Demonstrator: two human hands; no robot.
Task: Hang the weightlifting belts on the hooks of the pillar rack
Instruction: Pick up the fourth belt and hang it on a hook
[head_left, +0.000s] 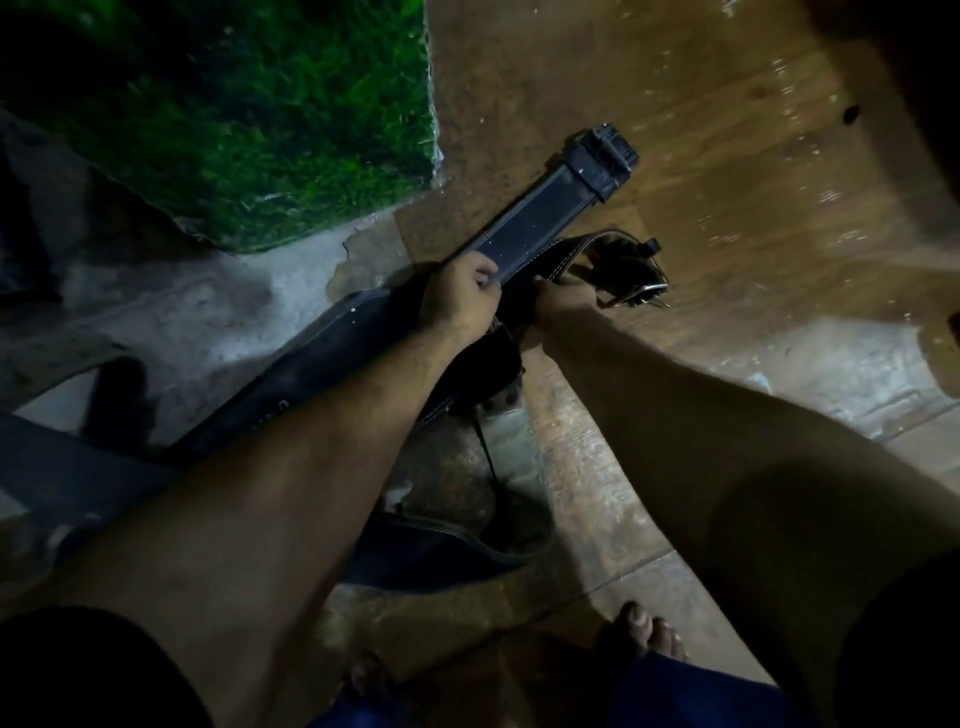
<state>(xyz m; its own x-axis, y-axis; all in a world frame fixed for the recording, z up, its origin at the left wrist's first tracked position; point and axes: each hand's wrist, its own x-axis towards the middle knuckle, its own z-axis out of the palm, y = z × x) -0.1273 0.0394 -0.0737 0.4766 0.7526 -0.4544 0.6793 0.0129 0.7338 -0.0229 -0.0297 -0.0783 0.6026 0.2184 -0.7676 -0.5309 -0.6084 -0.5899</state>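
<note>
Dim, blurry head view looking down. Much is hard to read: lower left is a dark mass of belt and shadow, upper right corner goes black, and both upper arms are cut by the frame edge.

Left hand (460, 296) curls its fingers over the edge of a long dark belt (540, 218), clamped on it. That belt runs up and right to a buckle end (605, 156) lying over the brown floor (727, 182); down-left it widens and vanishes under the left forearm.

Right hand (563, 306) is just beside the left, fingers wrapped on a second black belt (576, 249) with white stitching — the fingertips are hidden behind the strap, but the grip reads as closed on it. This belt curls to a shiny metal buckle (636, 275) near the floor.

A third belt (467, 545) loops on the floor below the forearms, partly covered by them.

Green artificial turf (260, 114) fills upper left, its edge meeting grey concrete (234, 312). Bare toes (644, 631) show at bottom — the other foot is too blurred to make out. No containers in view; pillar rack and hooks not in frame.
</note>
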